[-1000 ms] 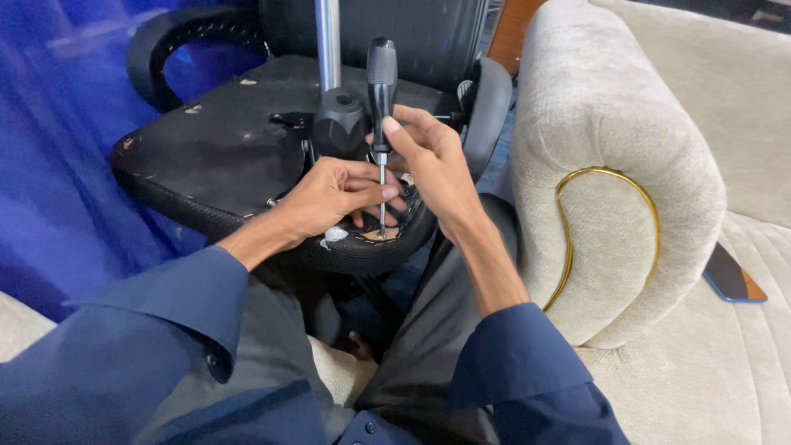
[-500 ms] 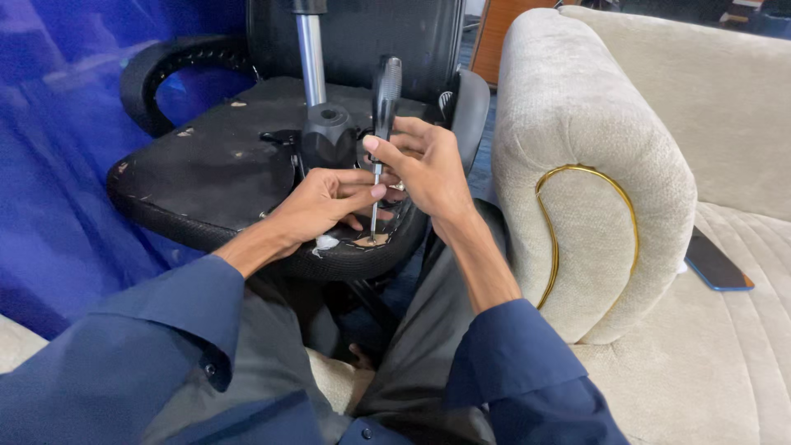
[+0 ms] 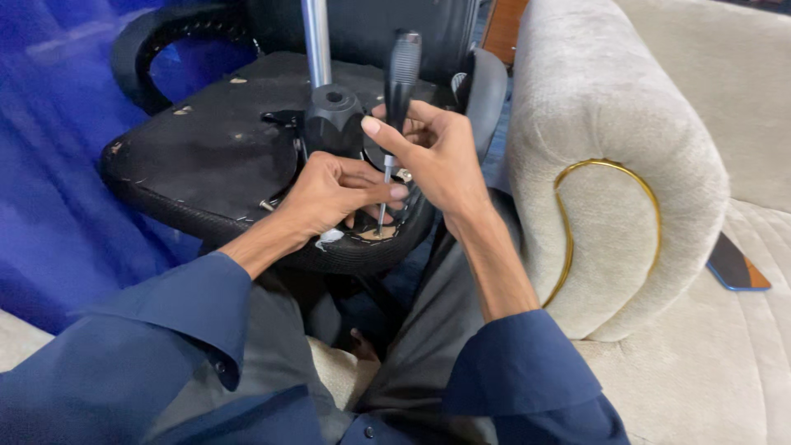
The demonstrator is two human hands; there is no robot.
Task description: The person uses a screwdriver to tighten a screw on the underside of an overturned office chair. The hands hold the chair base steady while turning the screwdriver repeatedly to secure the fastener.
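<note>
Black and worn, the underside of an upturned office chair seat (image 3: 206,156) faces up across the person's lap, with its chrome post (image 3: 315,41) rising from a black hub (image 3: 333,115). The right hand (image 3: 437,156) is closed around a screwdriver (image 3: 397,91), held upright by its black handle, with the metal shaft pointing down to the seat's near edge. The left hand (image 3: 329,194) curls narrow, its fingertips pinching the shaft just above the tip. Both forearms come out of dark blue sleeves. Just beside the chair on the right stands a beige sofa arm (image 3: 610,156) with gold trim, and a blue phone (image 3: 737,264) lies on the sofa cushion.
</note>
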